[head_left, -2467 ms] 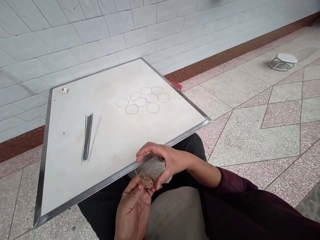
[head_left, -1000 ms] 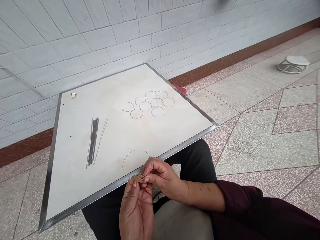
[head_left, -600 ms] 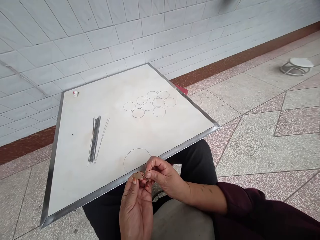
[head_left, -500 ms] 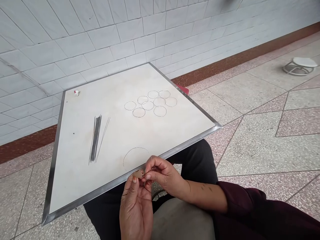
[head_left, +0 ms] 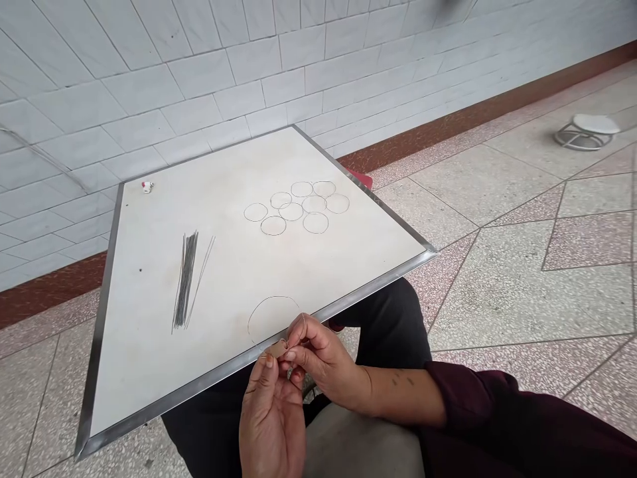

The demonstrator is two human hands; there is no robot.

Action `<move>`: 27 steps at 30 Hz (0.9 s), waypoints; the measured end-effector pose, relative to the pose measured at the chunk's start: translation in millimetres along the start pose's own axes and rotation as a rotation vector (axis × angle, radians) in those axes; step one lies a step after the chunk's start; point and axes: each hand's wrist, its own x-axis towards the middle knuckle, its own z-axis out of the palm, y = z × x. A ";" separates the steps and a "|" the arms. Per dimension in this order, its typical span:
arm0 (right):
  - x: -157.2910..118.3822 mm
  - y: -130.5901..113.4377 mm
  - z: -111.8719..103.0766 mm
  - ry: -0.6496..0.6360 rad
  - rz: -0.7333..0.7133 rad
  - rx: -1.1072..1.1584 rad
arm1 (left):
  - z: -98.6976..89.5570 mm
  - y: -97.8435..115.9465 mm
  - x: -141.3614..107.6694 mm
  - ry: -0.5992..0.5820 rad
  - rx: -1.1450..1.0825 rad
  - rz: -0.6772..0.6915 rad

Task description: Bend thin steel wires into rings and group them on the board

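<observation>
Over the board's near edge, my left hand (head_left: 273, 418) pinches a small brown rolled strip (head_left: 277, 349) between thumb and fingers. My right hand (head_left: 326, 362) meets it from the right, its thumb and index finger closed at the strip's end. A thin wire (head_left: 273, 297) bows upward in a wide loop from between both hands, one side running behind the right index finger. The fingers hide where the wire meets the strip. Farther back on the white board (head_left: 149, 385) lie several thin wire rings (head_left: 273, 226), some overlapping.
A bundle of straight dark wires (head_left: 186, 282) lies on the board's left, with a few loose wires (head_left: 200, 282) beside it. A small white and red object (head_left: 147, 187) sits near the far left corner. The tiled wall (head_left: 249, 60) stands behind; a round stool (head_left: 587, 133) is on the floor.
The brown strip has turned slightly between my fingers, and more of the wire loop's left side shows. Both hands stay close together. The view has shifted a little, moving the board leftward.
</observation>
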 end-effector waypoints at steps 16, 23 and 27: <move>4.3 -3.3 -6.4 -0.032 0.213 0.070 | -12.2 7.3 5.1 0.036 0.033 0.008; 1.9 -6.1 -6.8 -0.043 0.218 0.042 | -9.4 15.8 4.7 0.011 0.078 -0.020; 0.6 -0.7 -9.1 -0.052 0.158 -0.011 | -9.9 18.7 6.4 0.045 0.092 -0.021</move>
